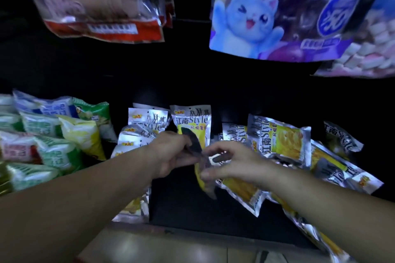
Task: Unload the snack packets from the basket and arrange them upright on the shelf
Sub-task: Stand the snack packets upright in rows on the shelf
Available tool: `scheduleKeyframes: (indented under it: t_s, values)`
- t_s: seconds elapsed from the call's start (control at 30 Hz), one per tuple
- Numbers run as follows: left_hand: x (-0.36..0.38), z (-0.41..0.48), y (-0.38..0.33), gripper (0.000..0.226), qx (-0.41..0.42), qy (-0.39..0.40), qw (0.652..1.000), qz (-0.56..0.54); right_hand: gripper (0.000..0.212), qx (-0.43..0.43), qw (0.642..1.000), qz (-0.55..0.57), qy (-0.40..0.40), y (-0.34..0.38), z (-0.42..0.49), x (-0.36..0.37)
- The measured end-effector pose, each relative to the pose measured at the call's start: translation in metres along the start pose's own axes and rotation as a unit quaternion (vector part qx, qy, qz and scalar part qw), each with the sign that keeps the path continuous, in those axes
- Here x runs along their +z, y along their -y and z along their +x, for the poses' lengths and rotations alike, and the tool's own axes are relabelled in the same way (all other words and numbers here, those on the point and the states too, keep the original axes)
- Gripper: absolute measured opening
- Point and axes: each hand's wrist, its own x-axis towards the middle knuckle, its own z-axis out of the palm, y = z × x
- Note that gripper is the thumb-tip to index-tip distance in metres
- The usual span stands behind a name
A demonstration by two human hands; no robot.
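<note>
A silver-and-yellow snack packet [202, 179] is pinched between the left hand [171, 153] and the right hand [233, 164], just above the dark shelf [188, 207]. For a clean placement, it is best stood squarely against the upright packets [191, 121] at the far side, front outward. "江南Style" is read on the packs; the smaller print is blurred.

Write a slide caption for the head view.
Over the dark shelf, the left hand and right hand hold one snack packet.
</note>
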Motion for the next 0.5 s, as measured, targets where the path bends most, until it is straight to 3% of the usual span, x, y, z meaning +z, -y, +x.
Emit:
scheduleKeyframes:
  t_s: [0.07, 0.13, 0.27, 0.37, 0.43, 0.5]
  values:
    - [-0.006, -0.006, -0.004, 0.019, 0.000, -0.025, 0.999, -0.045, 0.072, -0.001, 0.998, 0.036, 0.042, 0.006, 0.000, 0.016]
    - [-0.011, -0.010, -0.004, 0.018, -0.002, -0.026, 0.998, -0.060, 0.073, -0.004, 1.000, 0.018, 0.004, 0.003, 0.004, 0.031]
    - [-0.018, -0.010, -0.002, 0.021, -0.015, 0.016, 0.996, -0.083, 0.024, 0.024, 0.991, 0.013, -0.134, -0.004, 0.018, 0.040]
    - [-0.024, 0.002, 0.009, 0.019, 0.041, -0.038, 0.998, -0.024, 0.011, 0.065, 0.980, 0.011, -0.188, -0.009, 0.032, 0.028]
    - [-0.033, 0.014, 0.026, 0.011, 0.096, -0.105, 0.985, 0.093, 0.015, 0.087, 0.979, 0.022, -0.184, -0.010, 0.041, 0.017]
    - [-0.038, 0.021, 0.040, 0.026, 0.119, -0.096, 0.972, 0.178, 0.013, 0.101, 0.979, 0.054, -0.168, -0.008, 0.046, 0.011]
